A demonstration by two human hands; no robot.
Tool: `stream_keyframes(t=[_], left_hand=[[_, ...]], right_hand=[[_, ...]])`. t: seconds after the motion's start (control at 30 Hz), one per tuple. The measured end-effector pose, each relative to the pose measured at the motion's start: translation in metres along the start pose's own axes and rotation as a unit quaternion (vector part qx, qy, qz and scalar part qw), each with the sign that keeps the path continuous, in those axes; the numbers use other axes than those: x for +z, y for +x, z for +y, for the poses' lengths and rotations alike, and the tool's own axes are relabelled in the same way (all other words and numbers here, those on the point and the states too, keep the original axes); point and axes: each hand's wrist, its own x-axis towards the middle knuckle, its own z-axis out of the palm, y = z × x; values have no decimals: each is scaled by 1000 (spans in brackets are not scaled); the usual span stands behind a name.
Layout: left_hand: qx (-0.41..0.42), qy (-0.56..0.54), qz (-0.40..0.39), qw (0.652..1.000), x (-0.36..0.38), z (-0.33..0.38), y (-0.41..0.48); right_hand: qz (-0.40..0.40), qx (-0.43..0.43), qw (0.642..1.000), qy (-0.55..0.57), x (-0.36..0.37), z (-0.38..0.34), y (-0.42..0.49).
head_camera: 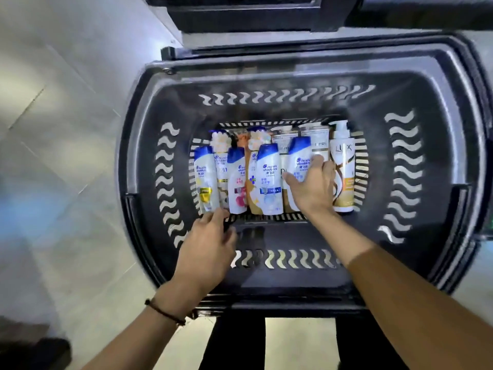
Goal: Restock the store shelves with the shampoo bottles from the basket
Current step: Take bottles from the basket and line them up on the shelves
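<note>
Restocking looks barely begun: some ten bottles (268, 180) lie packed on the basket (266, 287) floor, right hand (312, 188) fingers (318, 162) spread over one toward its right edge, left hand (205, 249) loosely curled, seemingly empty, at its near-left corner.

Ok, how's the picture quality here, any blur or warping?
Head view: the wide-angle lens bows the basket rim; motion blur smears the floor tiles at left and the basket's right edge; the shampoo bottles read slightly soft; bluish glare on the tiles.
</note>
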Motion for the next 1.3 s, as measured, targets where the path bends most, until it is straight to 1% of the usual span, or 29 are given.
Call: stream_keyframes(t=[0.07, 0.17, 0.23, 0.37, 0.47, 0.6, 0.63, 0.7, 0.77, 0.8, 0.87, 0.9, 0.93, 0.97, 1.03, 1.13, 1.2, 1.23, 1.3], left_hand=[[-4, 11, -5, 1000, 2, -4, 4], [-8, 8, -14, 1000, 4, -8, 9], [-6, 4, -19, 1000, 5, -9, 12], [2, -15, -7, 1000, 9, 0, 25], [-17, -60, -1, 998, 21, 25, 49], [-60, -176, 29, 982, 48, 70, 96], [-68, -188, 37, 979, 56, 78, 105], [-88, -182, 68, 977, 72, 88, 120], [-100, -183, 108, 972, 81, 87, 130], [-102, -187, 115, 970, 83, 83, 133], [-102, -223, 86, 966, 81, 72, 136], [-102, -275, 59, 954, 77, 68, 135], [-105, -347, 35, 931, 70, 65, 131], [-106, -420, 16, 901, 61, 65, 123], [-91, -516, -15, 852, 36, 71, 101], [-43, -590, -71, 803, -10, 91, 58], [-1, -627, -106, 772, -44, 113, 28], [13, -639, -118, 760, -62, 126, 12], [46, -645, -124, 753, -97, 154, -23]], right_hand=[[7, 22, 1000, -19, 8, -4, 7], [-15, 49, 998, -25, 10, -3, 18], [-30, 35, 999, -10, 7, 1, 21], [-34, 11, 999, 34, -9, 13, 20], [-45, 18, 991, 124, -34, 19, 16], [-72, -1, 966, 248, -60, 30, 13], [-84, -2, 959, 272, -64, 33, 13], [-98, -1, 948, 301, -68, 39, 12], [-100, -3, 944, 315, -73, 40, 11], [-101, -6, 941, 322, -75, 41, 9], [-112, -12, 932, 344, -81, 42, 4], [-120, -14, 927, 356, -85, 43, 1], [-129, -16, 921, 367, -90, 43, -2], [-137, -16, 915, 379, -98, 41, -7], [-152, -17, 904, 399, -117, 34, -16], [-171, -24, 882, 438, -158, 17, -40], [-164, -19, 866, 471, -193, -2, -58], [-161, -16, 862, 480, -211, -12, -67], [-143, -23, 862, 485, -251, -34, -86]])
